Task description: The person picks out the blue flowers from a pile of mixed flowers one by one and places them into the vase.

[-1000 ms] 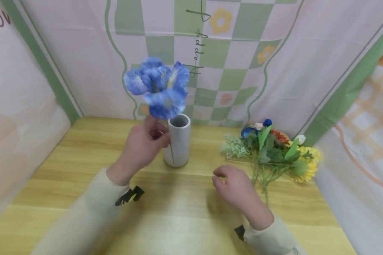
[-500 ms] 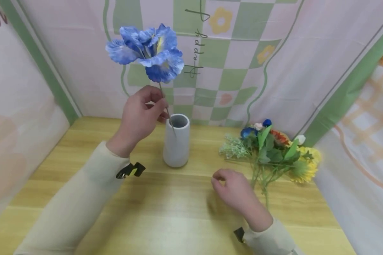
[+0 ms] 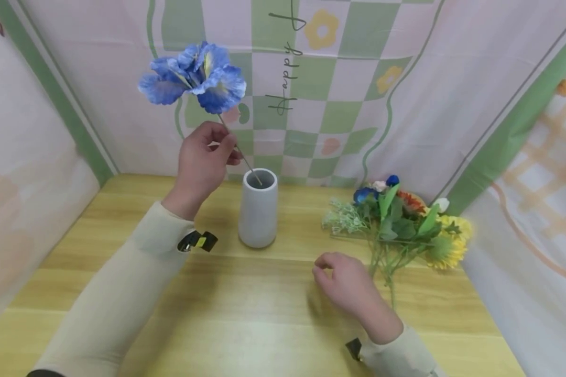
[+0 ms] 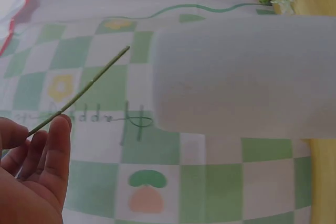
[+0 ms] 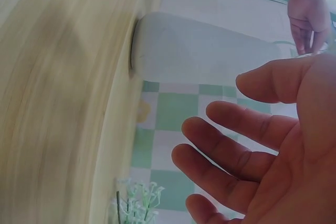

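Pinching a wiry stem [image 4: 92, 82], the left hand [image 3: 202, 163] (right hand [image 3: 348, 281] relaxed) flanks a tapered vase [image 3: 258, 217].

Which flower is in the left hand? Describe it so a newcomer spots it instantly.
On the wood-grain table, find the pale upright vase. Up and to its left in the head view, the left hand pinches the thin stem of a large, ruffled blue flower. It alone is held aloft; the other flowers lie bunched on the table at right.

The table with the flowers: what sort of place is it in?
Perhaps a draped booth or corner: printed cloth hangs behind and beside the wood-grain table, where a vase stands near loose flowers.
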`<state>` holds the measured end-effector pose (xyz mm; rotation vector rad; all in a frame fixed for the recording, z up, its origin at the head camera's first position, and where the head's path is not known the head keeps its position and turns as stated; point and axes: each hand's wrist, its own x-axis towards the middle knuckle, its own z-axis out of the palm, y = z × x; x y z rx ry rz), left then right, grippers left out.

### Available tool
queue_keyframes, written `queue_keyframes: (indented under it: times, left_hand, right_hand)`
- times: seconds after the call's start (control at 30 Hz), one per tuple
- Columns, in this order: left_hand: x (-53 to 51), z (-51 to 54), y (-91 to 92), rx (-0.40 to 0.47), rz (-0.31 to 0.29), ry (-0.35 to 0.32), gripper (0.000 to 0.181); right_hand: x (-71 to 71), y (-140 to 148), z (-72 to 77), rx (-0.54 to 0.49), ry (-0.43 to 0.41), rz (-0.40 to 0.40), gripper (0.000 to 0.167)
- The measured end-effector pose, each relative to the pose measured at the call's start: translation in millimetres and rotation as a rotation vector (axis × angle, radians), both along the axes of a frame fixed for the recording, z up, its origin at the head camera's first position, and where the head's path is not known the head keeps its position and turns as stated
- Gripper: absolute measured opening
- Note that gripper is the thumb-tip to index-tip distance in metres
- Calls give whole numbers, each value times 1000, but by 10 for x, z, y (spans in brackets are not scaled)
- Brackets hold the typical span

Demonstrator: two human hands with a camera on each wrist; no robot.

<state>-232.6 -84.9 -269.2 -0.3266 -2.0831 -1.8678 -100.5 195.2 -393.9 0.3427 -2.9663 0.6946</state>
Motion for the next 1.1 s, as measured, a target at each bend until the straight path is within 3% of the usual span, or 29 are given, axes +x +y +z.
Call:
queue_keyframes:
  times: [0.1, 0.5, 0.73, 1.1]
  left_hand:
    - [-56, -89, -20, -33, 16, -33, 3]
    - [-263, -378, -35, -241, 13, -137, 28]
    - [-291, -424, 27, -334, 6, -128, 24]
    - [-306, -433, 62, -317, 12, -180, 21]
  right_hand:
    - [-4, 6, -10, 6, 3, 1, 16]
    - [-9, 24, -52, 18, -6, -9, 17]
    - [-3, 20, -48, 13, -20, -15, 18]
    - [-12, 29, -76, 21, -34, -19, 17]
